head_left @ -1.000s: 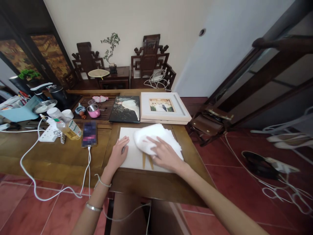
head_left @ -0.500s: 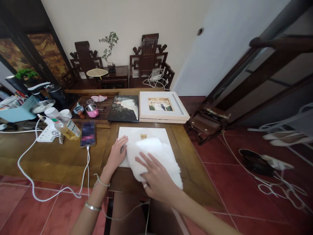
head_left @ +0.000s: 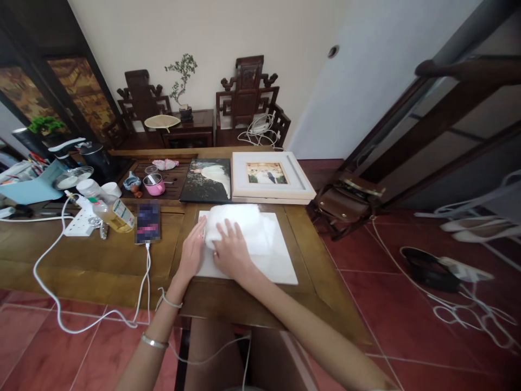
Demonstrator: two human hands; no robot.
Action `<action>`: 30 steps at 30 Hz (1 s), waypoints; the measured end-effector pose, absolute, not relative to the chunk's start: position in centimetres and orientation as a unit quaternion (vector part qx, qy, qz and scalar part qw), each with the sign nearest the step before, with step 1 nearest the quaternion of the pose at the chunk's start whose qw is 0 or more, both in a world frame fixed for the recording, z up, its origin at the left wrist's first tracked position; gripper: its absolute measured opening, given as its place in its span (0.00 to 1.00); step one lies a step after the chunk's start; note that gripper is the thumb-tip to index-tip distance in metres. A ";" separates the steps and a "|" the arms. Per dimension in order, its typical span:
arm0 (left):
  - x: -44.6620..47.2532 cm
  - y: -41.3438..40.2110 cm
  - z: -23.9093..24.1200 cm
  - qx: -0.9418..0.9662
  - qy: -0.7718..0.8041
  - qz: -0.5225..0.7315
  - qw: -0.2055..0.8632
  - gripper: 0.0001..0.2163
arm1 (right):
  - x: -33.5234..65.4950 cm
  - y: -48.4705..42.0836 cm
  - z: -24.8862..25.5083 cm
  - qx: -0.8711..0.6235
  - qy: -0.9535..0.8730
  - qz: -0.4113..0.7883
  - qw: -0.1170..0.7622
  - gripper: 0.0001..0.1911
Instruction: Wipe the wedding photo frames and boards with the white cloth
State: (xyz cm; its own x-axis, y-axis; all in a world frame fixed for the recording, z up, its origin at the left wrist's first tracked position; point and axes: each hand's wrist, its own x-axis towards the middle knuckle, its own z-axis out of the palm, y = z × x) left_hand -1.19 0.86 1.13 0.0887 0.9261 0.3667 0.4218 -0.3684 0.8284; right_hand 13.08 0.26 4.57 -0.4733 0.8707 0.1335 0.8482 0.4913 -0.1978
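Observation:
A white fluffy cloth [head_left: 248, 217] lies bunched on the upper left part of a flat white panel [head_left: 280, 266], which rests on the wooden table. My right hand [head_left: 232, 251] presses on the cloth from above, its fingers stretched out and apart and its thumb at the cloth's near edge. Along the panel's left edge lies my left hand [head_left: 192, 251], fingers extended and touching the edge beside the cloth. The panel's upper middle is hidden under the cloth.
Behind the panel are a framed picture [head_left: 266, 175] and a dark photo panel [head_left: 207, 180]. To the left lie a phone [head_left: 147, 221] on a white cable, a bottle [head_left: 116, 215] of yellowish liquid, a power strip [head_left: 79, 222] and a pink cup [head_left: 153, 185]. The table's right edge borders red floor tiles.
My right hand has pushed the cloth away from me and to the left, uncovering the panel's lower right part. My left hand has shifted slightly left and stays at the panel's left edge.

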 end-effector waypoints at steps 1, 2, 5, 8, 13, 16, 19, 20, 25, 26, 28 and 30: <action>-1.2 0.9 1.1 0.676 0.494 0.473 0.275 0.22 | 12.9 -0.8 4.6 -0.469 -0.875 0.061 0.103 0.16; -1.2 0.9 1.1 0.669 0.497 0.478 0.277 0.22 | 12.9 -2.1 4.6 -0.434 -0.893 0.073 0.098 0.16; -1.1 0.8 1.0 0.672 0.499 0.473 0.276 0.23 | 14.3 -5.9 5.2 -0.352 -0.924 0.120 0.087 0.14; -0.9 0.6 0.9 0.700 0.497 0.440 0.264 0.22 | 16.7 -7.5 5.8 -0.354 -0.915 0.166 0.095 0.12; -0.7 1.0 0.3 0.750 0.505 0.357 0.235 0.17 | 19.1 -3.6 5.8 -0.453 -0.871 0.152 0.113 0.13; -0.8 1.2 0.0 0.752 0.505 0.360 0.223 0.15 | 18.6 0.8 5.5 -0.500 -0.841 0.156 0.134 0.14; -0.8 1.3 0.0 0.748 0.508 0.367 0.220 0.15 | 16.3 4.7 5.5 -0.513 -0.822 0.191 0.153 0.16; -0.8 1.3 0.1 0.747 0.508 0.368 0.219 0.15 | 15.3 5.7 5.5 -0.512 -0.821 0.198 0.155 0.16; -0.9 1.2 0.4 0.756 0.496 0.367 0.218 0.16 | 11.9 7.7 5.5 -0.493 -0.828 0.210 0.169 0.12; -0.9 1.2 0.3 0.754 0.498 0.367 0.219 0.16 | 12.1 7.7 5.4 -0.495 -0.825 0.213 0.173 0.12; -1.1 1.3 0.1 0.748 0.506 0.368 0.221 0.16 | 13.7 7.8 5.3 -0.504 -0.815 0.222 0.180 0.12; -1.1 1.3 -0.2 0.745 0.510 0.368 0.222 0.15 | 16.7 7.9 5.1 -0.521 -0.800 0.231 0.188 0.13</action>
